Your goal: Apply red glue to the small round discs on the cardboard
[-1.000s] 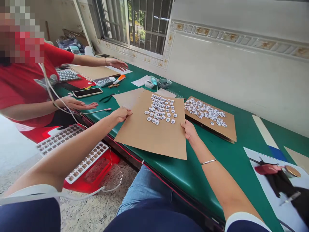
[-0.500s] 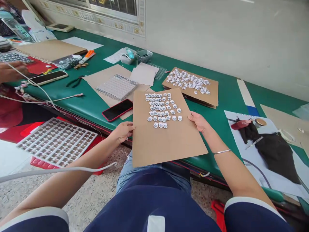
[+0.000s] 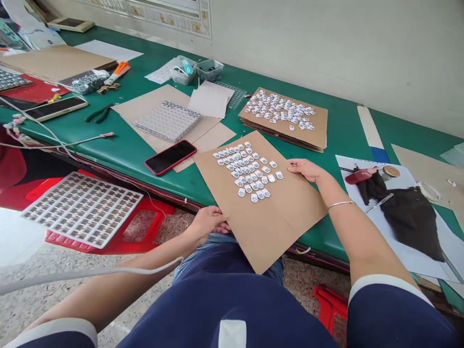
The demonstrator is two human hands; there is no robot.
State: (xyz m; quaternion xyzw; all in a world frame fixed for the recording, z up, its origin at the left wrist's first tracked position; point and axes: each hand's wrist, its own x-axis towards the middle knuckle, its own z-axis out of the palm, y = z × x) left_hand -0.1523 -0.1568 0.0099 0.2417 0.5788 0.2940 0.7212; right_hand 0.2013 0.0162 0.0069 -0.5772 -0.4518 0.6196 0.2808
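A brown cardboard sheet point(image 3: 275, 217) slants across my lap and the table's front edge. Rows of small white tags with dark round marks point(image 3: 250, 169) lie on its upper half. My left hand point(image 3: 211, 223) pinches the sheet's left edge, some fingers hidden beneath it. On the far right edge my right hand point(image 3: 306, 169) grips the board, thumb on top. Behind it, a stack of cardboard point(image 3: 315, 130) carries many more such tags, loosely scattered. A phone with a red case point(image 3: 170, 157) lies just left of the sheet.
Clear plastic trays point(image 3: 166, 121) rest on cardboard at centre left, near black pliers point(image 3: 99, 114). A white grid frame point(image 3: 83, 208) sits on a red stool point(image 3: 145, 237) at lower left. Black cloth point(image 3: 413, 227) lies at right. A pale cable point(image 3: 90, 274) crosses my left forearm.
The cardboard sheet has turned clockwise, its near corner swinging right. My left hand has moved right and lower along its edge. The other person's hand at far left is out of view.
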